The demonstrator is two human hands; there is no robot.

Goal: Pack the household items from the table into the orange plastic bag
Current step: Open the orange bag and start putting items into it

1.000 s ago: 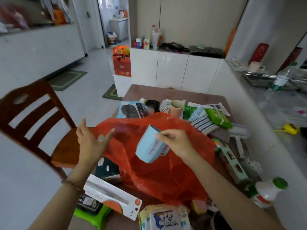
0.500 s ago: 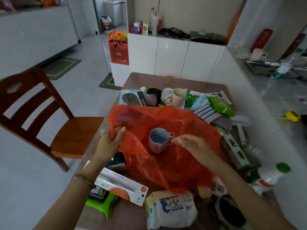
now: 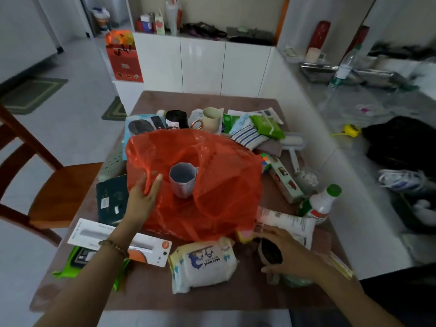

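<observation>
The orange plastic bag [image 3: 219,175] lies spread over the middle of the brown table [image 3: 236,296], mouth gaping upward, ringed by loose household items. The left hand [image 3: 142,200] is at the bag's left rim: a fold of the orange film runs between thumb and fingers, which close lightly on it in a pinch, the thumb [image 3: 157,181] lying on top and pointing toward the blue-grey faceted cup [image 3: 182,182]. That cup stands upright inside the bag's open mouth, just beside the thumb but not touching it. The right hand [image 3: 286,254] is low at the table's near right edge, its fingers curved above and its thumb below a small round container with a dark inside [image 3: 271,251], which it grips lying on its side; whether the container is clear of the table cannot be told. Just beside that hand on the left lies a pack of baby wipes [image 3: 203,264], and beyond it a white bottle with a green cap [image 3: 323,205] leans. A white carded package [image 3: 94,234] lies under the left forearm.
</observation>
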